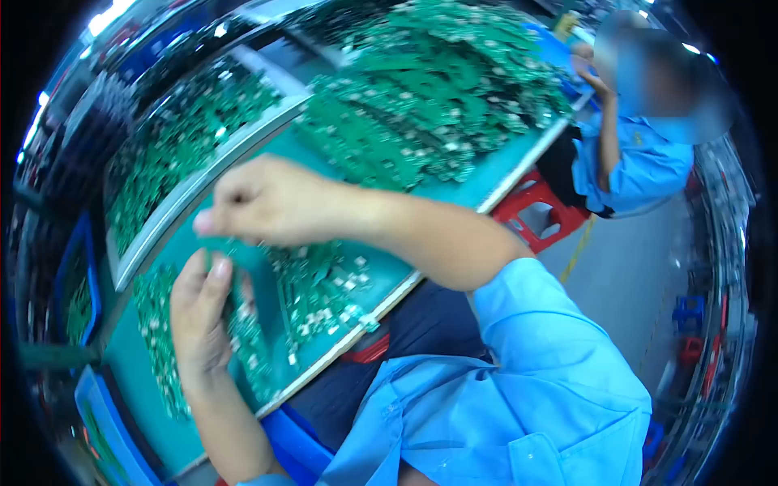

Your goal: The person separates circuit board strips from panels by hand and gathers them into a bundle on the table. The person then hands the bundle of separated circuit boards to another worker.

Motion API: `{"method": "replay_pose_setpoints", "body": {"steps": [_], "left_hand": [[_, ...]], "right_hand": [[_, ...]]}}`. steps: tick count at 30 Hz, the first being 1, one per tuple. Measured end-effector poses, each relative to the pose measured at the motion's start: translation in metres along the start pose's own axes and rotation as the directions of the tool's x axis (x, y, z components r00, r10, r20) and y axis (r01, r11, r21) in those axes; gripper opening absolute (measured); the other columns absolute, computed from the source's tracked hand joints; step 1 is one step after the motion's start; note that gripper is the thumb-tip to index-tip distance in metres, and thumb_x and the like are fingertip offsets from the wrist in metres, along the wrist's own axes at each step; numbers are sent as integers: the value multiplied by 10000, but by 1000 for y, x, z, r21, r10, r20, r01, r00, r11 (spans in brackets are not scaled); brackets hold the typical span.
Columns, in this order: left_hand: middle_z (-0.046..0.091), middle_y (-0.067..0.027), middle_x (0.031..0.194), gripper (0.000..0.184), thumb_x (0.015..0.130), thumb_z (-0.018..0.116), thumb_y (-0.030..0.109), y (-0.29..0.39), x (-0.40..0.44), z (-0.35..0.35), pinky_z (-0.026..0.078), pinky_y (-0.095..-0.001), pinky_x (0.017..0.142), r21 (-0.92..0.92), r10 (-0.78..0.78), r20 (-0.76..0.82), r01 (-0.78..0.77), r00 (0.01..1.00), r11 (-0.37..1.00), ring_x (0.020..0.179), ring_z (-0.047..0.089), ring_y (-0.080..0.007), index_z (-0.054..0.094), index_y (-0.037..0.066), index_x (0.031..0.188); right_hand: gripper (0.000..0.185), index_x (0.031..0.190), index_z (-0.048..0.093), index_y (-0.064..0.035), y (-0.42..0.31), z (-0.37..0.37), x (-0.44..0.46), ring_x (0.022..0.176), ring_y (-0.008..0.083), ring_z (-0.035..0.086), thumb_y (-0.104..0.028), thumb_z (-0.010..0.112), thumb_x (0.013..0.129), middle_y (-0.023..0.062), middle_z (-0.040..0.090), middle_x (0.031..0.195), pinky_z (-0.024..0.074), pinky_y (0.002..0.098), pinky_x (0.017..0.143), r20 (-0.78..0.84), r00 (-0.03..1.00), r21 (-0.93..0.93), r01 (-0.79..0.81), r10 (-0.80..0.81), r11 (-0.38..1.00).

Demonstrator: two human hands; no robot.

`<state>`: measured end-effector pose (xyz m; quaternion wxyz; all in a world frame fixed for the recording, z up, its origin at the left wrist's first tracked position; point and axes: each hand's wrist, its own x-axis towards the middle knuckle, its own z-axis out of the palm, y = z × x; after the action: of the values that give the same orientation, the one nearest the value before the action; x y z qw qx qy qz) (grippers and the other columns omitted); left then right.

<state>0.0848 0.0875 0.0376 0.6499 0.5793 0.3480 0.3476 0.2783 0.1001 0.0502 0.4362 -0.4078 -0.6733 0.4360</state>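
Curling over the bench (478, 185) near circuit boards (324, 308): right hand (271, 201), left hand (198, 312); contents indeterminable. Bare surface adjoins the bench's pale edge (525, 164).

Light blue short-sleeved shirt (438, 405) (chest pocket visible), dark trousers (438, 324), bare forearms (438, 231)

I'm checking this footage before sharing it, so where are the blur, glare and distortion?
All in the head view: fisheye bending, black corners; glare from lamps at upper left; right hand smeared, probably by motion; co-worker's head blurred; boards soft.
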Motion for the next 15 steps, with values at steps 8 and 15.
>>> {"method": "replay_pose_setpoints", "body": {"steps": [8,15], "left_hand": [[525,-28,651,226,826,663,225,-4,-1,-1,395,-207,387,27,44,-35,-43,998,999,502,500,-95,535,48,884],[514,-38,644,257,844,630,209,-17,2,-18,371,-195,352,-130,61,48,-55,997,990,448,477,-89,516,18,971]], "right_hand": [[408,700,641,-35,0,-1,-5,579,89,555,-421,660,828,24,592,628,432,249,511,164,986,142,-9,-15,990],[380,713,643,-53,14,9,-1,562,71,523,-409,649,846,-1,558,604,406,224,495,179,981,364,8,-79,931]]}}
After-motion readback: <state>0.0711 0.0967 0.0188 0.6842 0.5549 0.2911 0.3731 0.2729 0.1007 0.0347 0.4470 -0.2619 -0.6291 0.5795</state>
